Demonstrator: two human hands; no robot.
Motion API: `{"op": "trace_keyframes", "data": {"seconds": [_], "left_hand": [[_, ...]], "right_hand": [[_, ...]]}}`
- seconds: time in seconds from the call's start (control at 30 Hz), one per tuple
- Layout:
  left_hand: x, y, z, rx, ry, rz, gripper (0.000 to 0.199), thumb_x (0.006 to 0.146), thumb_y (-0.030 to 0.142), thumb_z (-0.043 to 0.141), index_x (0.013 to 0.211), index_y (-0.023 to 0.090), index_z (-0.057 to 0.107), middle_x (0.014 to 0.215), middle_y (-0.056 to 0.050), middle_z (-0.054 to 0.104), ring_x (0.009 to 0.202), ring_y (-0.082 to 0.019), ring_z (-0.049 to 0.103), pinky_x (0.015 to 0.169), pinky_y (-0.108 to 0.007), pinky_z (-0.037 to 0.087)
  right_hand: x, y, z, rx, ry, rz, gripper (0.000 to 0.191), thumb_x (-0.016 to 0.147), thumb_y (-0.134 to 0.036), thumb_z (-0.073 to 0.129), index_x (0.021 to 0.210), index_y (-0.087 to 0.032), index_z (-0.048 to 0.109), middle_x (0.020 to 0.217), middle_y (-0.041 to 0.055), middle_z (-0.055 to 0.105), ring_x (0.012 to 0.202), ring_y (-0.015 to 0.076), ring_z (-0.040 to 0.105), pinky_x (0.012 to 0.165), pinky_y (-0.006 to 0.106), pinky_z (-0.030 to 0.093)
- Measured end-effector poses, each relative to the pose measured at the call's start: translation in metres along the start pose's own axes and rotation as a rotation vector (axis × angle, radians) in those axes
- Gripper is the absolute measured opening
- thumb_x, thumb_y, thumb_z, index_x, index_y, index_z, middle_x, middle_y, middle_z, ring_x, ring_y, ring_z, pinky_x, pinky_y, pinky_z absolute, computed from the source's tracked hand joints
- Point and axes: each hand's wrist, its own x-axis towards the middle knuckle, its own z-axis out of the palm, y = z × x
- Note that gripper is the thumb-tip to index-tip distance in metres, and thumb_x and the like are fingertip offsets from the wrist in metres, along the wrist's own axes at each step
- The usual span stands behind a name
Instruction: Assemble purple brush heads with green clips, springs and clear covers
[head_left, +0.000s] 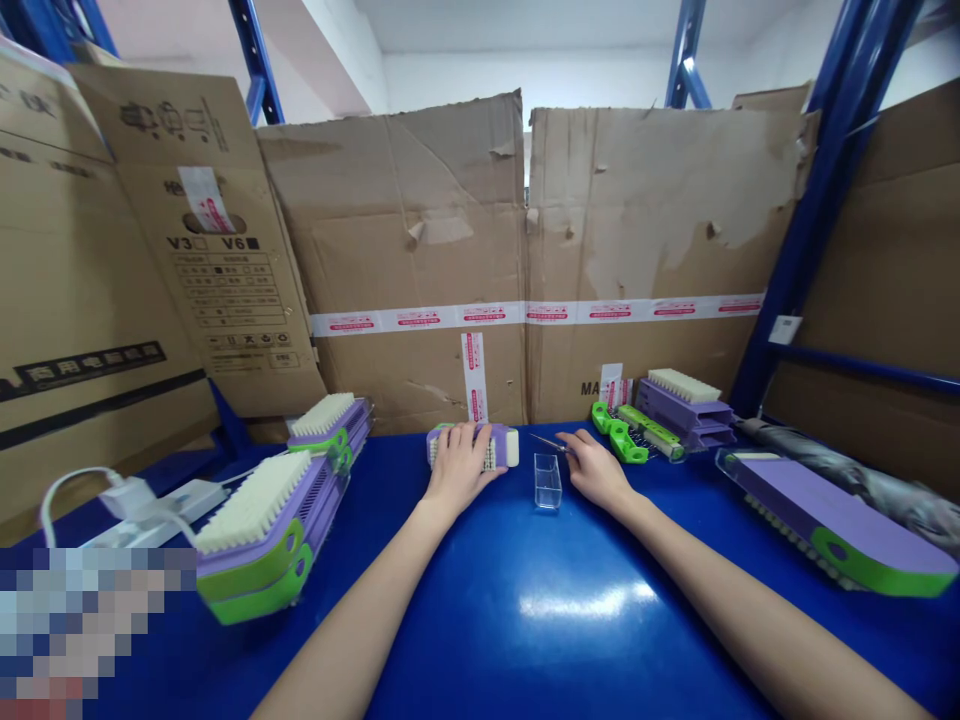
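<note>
- From here I see one camera, worn on the person's head, above the table (487,620)
- It faces forward and down, toward upright cardboard (390,250)
- Near, wide view: left fingers (460,446) and right fingers (582,448) close to centre

Cardboard panels (660,230) are standing beyond the fingers (465,440), white-and-red tape (442,318) running across them. Printed carton (225,350) is leaning far left of the fingers. Nearer on that side, white power strip (180,505) is lying, plug (127,495) sitting on it. Blue post (832,170) is rising right of the fingers; grey wrapped bundle (862,478) is lying below it. Blue tabletop (450,640) is stretching underneath, reflecting light.
</note>
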Motion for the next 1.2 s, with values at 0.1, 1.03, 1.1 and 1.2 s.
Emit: {"op": "trace_keyframes", "data": {"seconds": [0.1,1.03,1.1,1.2], "left_hand": [[-0.001,0.0,0.003,0.036,0.005,0.004,0.059,0.08,0.05,0.057,0.128,0.016,0.045,0.122,-0.017,0.05,0.112,-0.032,0.046,0.1,-0.047,0.031],[-0.007,0.0,0.014,-0.024,0.067,-0.008,0.053,0.079,0.037,0.057,0.127,0.018,0.043,0.129,-0.017,0.048,0.123,-0.034,0.043,0.104,-0.054,0.028],[-0.007,0.0,0.015,-0.025,0.082,-0.006,0.052,0.08,0.036,0.056,0.127,0.019,0.043,0.128,-0.017,0.049,0.123,-0.033,0.043,0.104,-0.055,0.029],[-0.007,0.0,0.017,-0.014,0.089,-0.005,0.052,0.079,0.035,0.056,0.127,0.02,0.043,0.128,-0.016,0.049,0.122,-0.034,0.044,0.103,-0.055,0.029]], "right_hand": [[0.0,0.0,0.0,0.005,0.001,-0.008,0.045,0.085,-0.011,0.04,0.127,-0.019,0.054,0.115,0.0083,0.056,0.097,0.0174,0.058,0.08,0.023,0.044],[0.001,0.003,0.007,0.003,-0.089,-0.073,0.046,0.082,-0.005,0.038,0.122,-0.014,0.058,0.114,0.0127,0.058,0.106,0.0217,0.055,0.09,0.029,0.043],[0.001,0.004,0.008,0.007,-0.079,-0.08,0.047,0.081,-0.004,0.039,0.122,-0.014,0.059,0.113,0.0126,0.059,0.106,0.0214,0.056,0.09,0.03,0.043],[0.0,0.005,0.01,0.016,-0.066,-0.093,0.047,0.079,-0.004,0.04,0.121,-0.015,0.059,0.112,0.0119,0.06,0.105,0.0207,0.055,0.091,0.029,0.043]]}}
